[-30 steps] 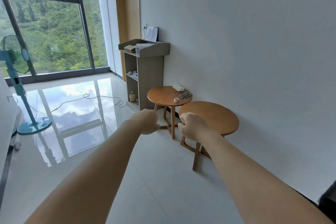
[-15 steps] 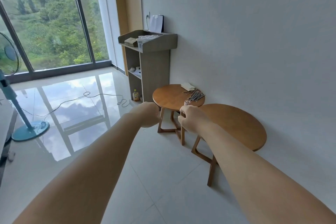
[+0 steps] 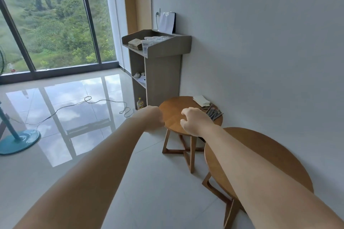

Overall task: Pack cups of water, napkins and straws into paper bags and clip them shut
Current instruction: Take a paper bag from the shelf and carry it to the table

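Note:
Both my arms reach forward over the floor. My left hand is curled in a fist and holds nothing, just left of the small round wooden table. My right hand hovers over that table with fingers loosely curled and nothing in them. A stack of white napkins and a bundle of dark straws lie at the table's far side by the wall. On the grey stand behind it lie flat brown paper bags and clear plastic cups.
A larger round wooden table stands closer to me along the white wall, under my right forearm. A teal fan base stands at the left, a cable snakes over the glossy floor, and a small bottle sits by the stand.
The view has come closer to the stand and tables. Both hands have travelled forward to the small table, and my right hand has loosened from a fist.

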Tool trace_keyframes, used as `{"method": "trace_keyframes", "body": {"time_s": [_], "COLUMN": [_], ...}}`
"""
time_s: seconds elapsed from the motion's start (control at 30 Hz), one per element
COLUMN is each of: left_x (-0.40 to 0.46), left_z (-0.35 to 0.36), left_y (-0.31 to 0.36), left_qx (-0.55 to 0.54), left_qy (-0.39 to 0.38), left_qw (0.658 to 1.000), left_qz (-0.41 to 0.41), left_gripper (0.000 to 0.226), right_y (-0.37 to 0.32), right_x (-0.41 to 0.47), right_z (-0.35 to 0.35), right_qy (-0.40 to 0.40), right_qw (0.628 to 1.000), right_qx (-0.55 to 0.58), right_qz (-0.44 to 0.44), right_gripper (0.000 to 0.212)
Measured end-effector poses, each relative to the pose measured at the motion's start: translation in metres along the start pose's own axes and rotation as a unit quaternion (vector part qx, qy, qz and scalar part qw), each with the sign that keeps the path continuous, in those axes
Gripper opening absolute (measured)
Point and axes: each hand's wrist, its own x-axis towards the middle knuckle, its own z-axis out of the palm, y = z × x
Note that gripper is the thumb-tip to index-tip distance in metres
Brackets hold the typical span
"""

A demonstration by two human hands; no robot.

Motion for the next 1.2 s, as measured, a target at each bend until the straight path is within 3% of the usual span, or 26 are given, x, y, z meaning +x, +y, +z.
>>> {"method": "trace_keyframes", "body": {"time_s": [0.43,0.97,1.1,1.2], "left_x": [0.185,0.429,0.476,0.510], "left_z": [-0.013,-0.075,-0.078,-0.078], "left_y": [-0.073,-0.290,-0.332,-0.362], "left_qx": [-0.023,-0.015,-0.008,-0.020], "left_qy": [-0.003,0.020,0.008,0.008], "left_qw": [1.000,1.000,1.000,1.000], "left_qz": [-0.021,-0.013,-0.015,-0.019], "left_gripper": [0.030,0.028,0.019,0.027], "right_y": [0.030,-0.042,-0.064,-0.078], "right_x": [0.211,0.521,0.583,0.632], "right_z": [0.025,0.061,0.068,0.077], "right_qy": [-0.017,0.013,0.011,0.010], "right_qw": [1.000,1.000,0.999,0.999], "right_qx": [-0.006,0.020,0.036,0.040], "right_qz": [-0.019,0.007,0.004,-0.002], "right_gripper": [0.043,0.035,0.037,0.035]}}
